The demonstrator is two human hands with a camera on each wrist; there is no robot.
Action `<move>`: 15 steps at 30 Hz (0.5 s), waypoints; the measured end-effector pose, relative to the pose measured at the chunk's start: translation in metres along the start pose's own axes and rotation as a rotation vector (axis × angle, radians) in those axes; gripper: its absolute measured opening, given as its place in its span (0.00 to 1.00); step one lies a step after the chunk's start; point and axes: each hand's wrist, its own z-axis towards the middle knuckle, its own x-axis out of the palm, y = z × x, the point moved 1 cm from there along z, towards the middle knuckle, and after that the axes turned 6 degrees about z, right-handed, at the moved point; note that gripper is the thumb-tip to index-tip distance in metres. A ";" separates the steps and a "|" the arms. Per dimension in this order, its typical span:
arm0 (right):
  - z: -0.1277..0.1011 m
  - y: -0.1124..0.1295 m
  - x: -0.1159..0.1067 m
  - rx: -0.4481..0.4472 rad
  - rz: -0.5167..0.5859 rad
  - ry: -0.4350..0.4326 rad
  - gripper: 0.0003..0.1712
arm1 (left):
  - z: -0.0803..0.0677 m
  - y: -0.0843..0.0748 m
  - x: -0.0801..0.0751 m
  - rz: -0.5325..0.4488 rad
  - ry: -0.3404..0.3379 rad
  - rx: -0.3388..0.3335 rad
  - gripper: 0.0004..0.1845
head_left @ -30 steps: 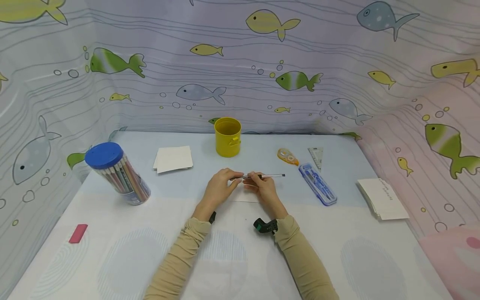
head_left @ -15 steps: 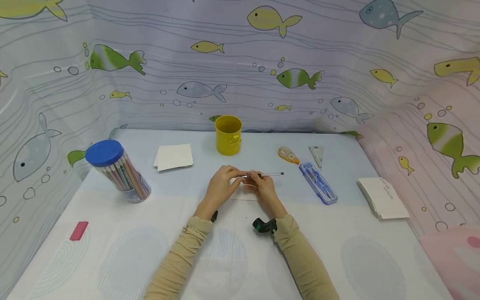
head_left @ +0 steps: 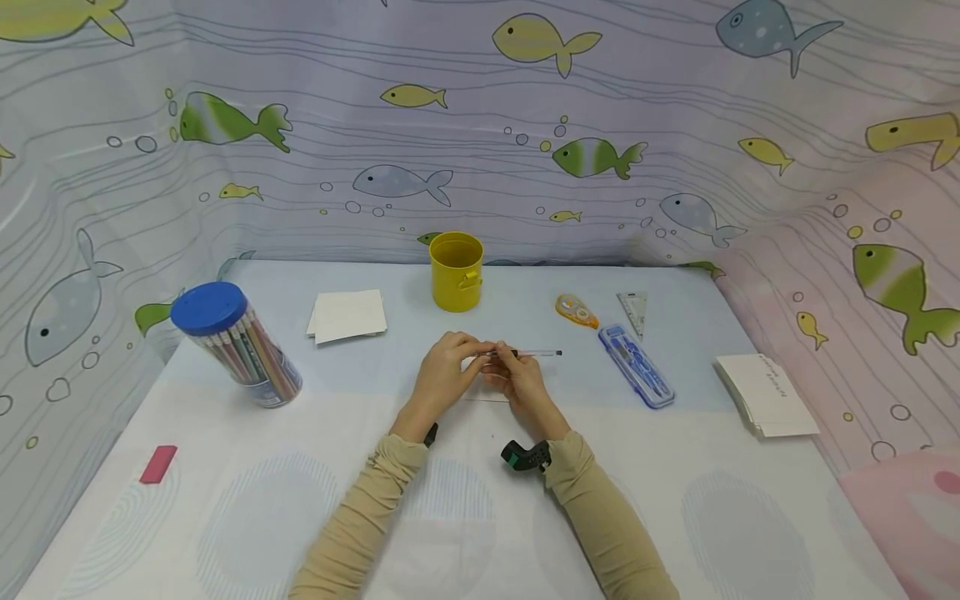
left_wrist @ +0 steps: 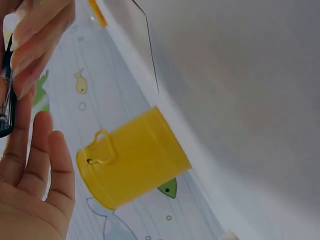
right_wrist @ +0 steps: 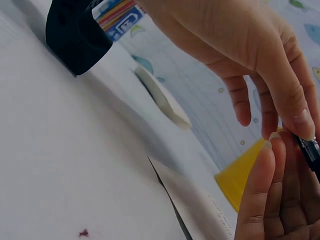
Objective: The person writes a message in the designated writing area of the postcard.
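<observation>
Both hands hold a slim pen with a clear barrel and dark parts (head_left: 543, 353) above the middle of the table. My left hand (head_left: 442, 375) pinches its left end between thumb and fingers, as the right wrist view shows with the pen's dark end (right_wrist: 310, 154). Close against it, my right hand (head_left: 527, 387) grips the pen further along, and the clear barrel sticks out to the right. Under the hands lies a white card (head_left: 487, 398), mostly covered by them in the head view; small print shows on it in the right wrist view.
A yellow cup (head_left: 456, 283) stands behind the hands, white cards (head_left: 348, 315) to its left. At far left are a pencil jar (head_left: 251, 354) and a red eraser (head_left: 158, 464). To the right lie correction tape (head_left: 576, 311), a set square (head_left: 634, 312), a blue case (head_left: 636, 367) and a card stack (head_left: 768, 396).
My right hand has shifted slightly left, closer to the left hand. The pen's protruding end has moved a little left with it.
</observation>
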 end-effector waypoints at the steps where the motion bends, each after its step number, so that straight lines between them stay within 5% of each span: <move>1: 0.000 0.000 0.000 -0.001 -0.001 0.002 0.16 | 0.000 0.000 0.000 0.001 0.000 0.001 0.10; 7: 0.000 -0.002 -0.001 0.018 0.003 0.038 0.16 | -0.001 0.000 0.001 0.024 -0.011 -0.003 0.09; 15: 0.000 0.000 -0.004 0.021 -0.003 0.223 0.26 | 0.001 0.002 0.002 0.004 0.001 -0.034 0.08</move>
